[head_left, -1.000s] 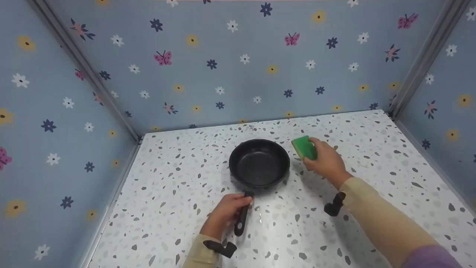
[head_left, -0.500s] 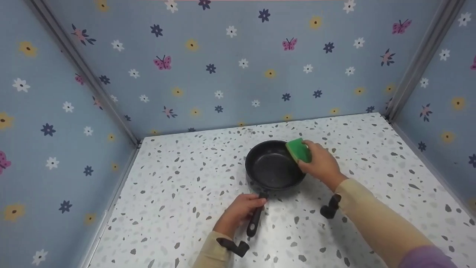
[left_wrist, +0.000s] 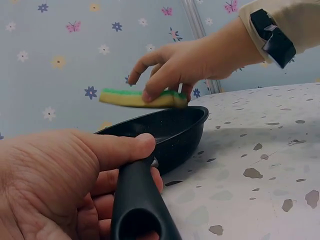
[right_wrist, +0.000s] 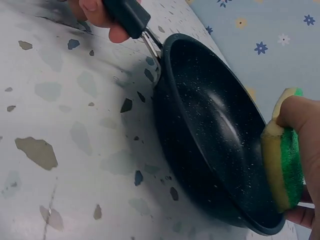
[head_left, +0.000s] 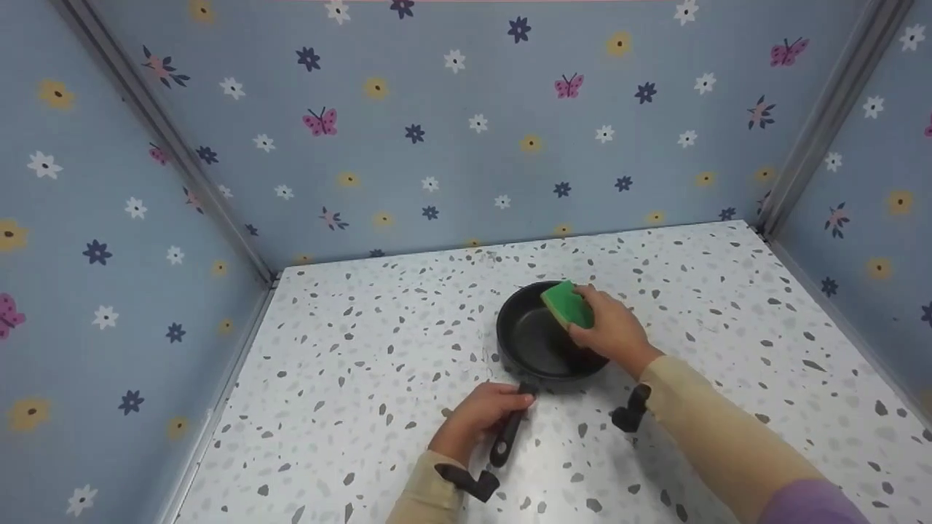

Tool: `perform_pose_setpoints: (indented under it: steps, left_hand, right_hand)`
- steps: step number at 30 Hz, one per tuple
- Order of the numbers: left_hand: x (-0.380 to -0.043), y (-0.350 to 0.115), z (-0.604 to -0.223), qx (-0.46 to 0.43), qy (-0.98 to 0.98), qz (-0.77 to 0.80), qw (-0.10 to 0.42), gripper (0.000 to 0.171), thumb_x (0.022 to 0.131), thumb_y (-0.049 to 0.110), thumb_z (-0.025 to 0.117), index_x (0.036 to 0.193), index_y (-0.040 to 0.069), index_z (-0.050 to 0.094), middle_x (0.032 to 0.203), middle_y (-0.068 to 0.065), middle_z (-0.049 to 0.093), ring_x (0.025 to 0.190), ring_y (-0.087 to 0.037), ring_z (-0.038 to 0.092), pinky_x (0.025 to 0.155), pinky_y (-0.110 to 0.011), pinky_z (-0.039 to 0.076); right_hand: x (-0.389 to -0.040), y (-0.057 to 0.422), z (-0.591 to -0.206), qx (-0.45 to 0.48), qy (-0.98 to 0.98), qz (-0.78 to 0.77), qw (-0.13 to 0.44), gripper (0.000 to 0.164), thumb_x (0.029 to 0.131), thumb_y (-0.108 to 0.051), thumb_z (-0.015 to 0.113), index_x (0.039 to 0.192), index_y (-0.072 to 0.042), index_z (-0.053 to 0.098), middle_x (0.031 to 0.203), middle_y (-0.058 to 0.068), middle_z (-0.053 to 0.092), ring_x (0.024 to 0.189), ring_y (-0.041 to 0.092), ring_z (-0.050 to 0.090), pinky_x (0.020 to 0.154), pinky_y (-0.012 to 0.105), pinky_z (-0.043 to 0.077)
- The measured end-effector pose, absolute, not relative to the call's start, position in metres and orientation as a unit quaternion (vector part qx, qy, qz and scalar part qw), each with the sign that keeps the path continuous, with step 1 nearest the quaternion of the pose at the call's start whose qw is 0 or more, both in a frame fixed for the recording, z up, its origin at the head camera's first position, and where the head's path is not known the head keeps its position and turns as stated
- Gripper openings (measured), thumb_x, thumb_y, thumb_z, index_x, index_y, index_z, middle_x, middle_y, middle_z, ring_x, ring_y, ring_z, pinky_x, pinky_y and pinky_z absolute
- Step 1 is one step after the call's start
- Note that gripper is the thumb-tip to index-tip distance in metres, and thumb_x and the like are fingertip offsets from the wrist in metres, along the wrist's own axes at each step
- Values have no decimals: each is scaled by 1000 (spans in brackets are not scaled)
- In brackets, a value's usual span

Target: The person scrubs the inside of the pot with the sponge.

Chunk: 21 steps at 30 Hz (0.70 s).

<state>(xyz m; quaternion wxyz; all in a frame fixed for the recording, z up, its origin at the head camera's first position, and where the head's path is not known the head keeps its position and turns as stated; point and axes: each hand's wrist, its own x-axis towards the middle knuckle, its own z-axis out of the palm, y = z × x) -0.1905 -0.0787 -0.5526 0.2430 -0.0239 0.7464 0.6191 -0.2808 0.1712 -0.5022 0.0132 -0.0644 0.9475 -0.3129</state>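
Sponge [head_left: 568, 304] is hanging over the pan [head_left: 530, 346], right of its middle and toward the far side, so the pan's inside is lying just below the grip. Seen from the left wrist, the sponge is stretching sideways, roughly flat, green face up and yellow side facing down; whether it is touching the pan anywhere, the views are not making clear. The right hand [head_left: 611, 327] is the nearer one, pinching the sponge with the thumb at its near edge and fingers at its far edge, while the tan right sleeve [head_left: 728, 429] is slanting in from the lower right. The left hand [head_left: 484, 411] is grasping the handle [head_left: 506, 440] close to where it is joining the pan, thumb lying on top and fingers curling underneath. That handle is pointing back toward the person and slightly left, its long axis leading from the left hand into the pan. The pan is resting on, or sitting just above, the pale speckled table [head_left: 378, 335]; the views are leaving that contact unclear.
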Motion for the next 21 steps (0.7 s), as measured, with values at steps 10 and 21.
perform_pose_setpoints:
  steps: [10,21]
  left_hand:
    - [-190,-77,-549,-46,757,606,241,21,85,29,79,92,9,76,73,-1,69,62,-13,58,56,-25,46]
    - [-186,-79,-542,-43,765,596,240,23,88,31,75,94,9,75,78,-3,69,63,-13,57,56,-24,45]
  right_hand:
    - [-280,148,-518,-104,941,-319,33,70,87,-30,74,150,-24,44,141,10,55,119,30,55,102,54,46]
    - [-276,127,-537,-190,931,-309,27,60,89,-30,74,145,-19,55,144,9,57,127,29,55,110,49,40]
